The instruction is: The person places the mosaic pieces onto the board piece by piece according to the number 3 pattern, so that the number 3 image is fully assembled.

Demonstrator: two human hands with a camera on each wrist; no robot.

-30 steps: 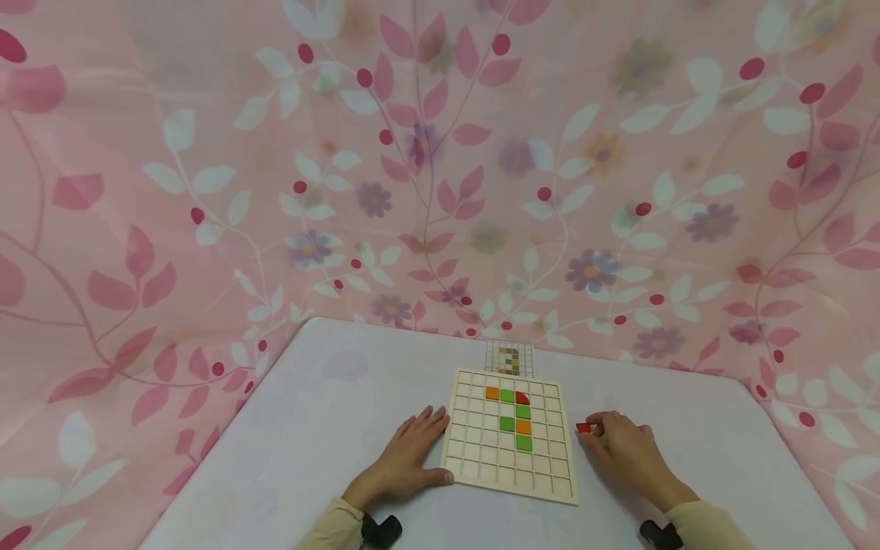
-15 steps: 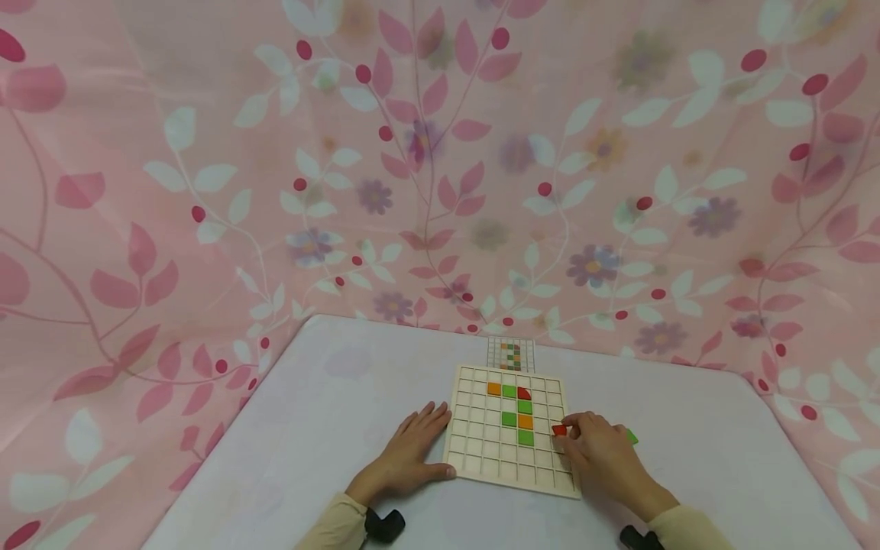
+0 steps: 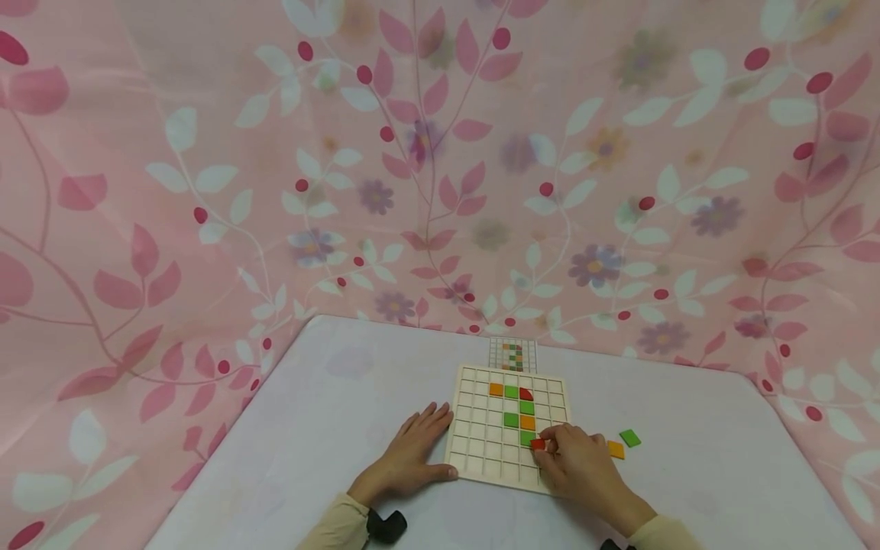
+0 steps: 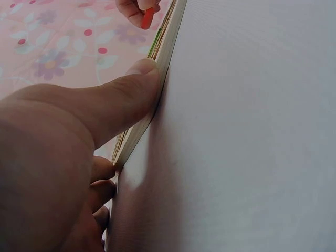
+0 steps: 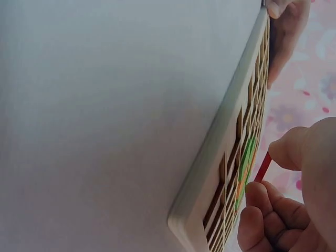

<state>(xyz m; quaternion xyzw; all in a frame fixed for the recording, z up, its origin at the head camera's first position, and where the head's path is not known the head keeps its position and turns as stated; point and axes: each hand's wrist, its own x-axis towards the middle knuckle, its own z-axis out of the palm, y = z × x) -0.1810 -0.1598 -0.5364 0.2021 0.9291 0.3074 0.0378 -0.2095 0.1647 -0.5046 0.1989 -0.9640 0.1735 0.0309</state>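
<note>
A pale wooden grid board (image 3: 474, 451) lies on the white table with orange, green and red tiles set in its squares. My left hand (image 3: 407, 454) rests along the board's left edge, fingers straight and thumb at the near left corner; the left wrist view shows the thumb (image 4: 126, 97) against the rim. Over the right part of the board my right hand (image 3: 584, 466) pinches a red tile (image 3: 538, 444) between thumb and fingers. That tile, seen edge-on in the right wrist view, is held just above the board, beside the lowest green tile (image 3: 526, 438).
Right of the right hand, an orange tile (image 3: 616, 449) and a green tile (image 3: 630, 438) lie loose on the table. Behind the board is a small pattern card (image 3: 512, 354) with a coloured grid. Pink floral cloth (image 3: 440, 191) hangs beyond the table.
My right hand has carried the red tile leftward from beside the board to over its squares, uncovering the loose orange and green tiles. The left hand stays at the board's edge.
</note>
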